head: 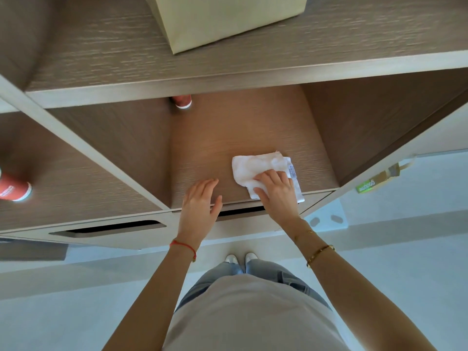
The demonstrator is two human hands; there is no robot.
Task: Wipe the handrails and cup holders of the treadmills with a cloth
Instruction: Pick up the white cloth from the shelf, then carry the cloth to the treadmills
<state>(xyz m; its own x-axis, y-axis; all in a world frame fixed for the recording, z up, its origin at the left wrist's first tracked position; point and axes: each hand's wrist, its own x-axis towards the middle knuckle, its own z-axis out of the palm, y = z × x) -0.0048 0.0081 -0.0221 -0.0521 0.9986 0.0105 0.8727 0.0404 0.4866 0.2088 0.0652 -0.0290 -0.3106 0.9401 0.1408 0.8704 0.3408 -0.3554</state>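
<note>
Right hand (pixel 277 192) pressed onto white cloth (pixel 255 168), fingers curled over its near right part, on wooden shelf (pixel 228 138) floor near front edge. Left hand (pixel 200 203) released, fingers relaxed, resting just left of cloth, apart from it. Red cup (pixel 14 190) in far-left compartment.

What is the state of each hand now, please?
Left hand: open, fingers relaxed, resting on the brown wooden shelf, holding nothing.
Right hand: fingers curled on the white folded cloth, pressing it down.
</note>
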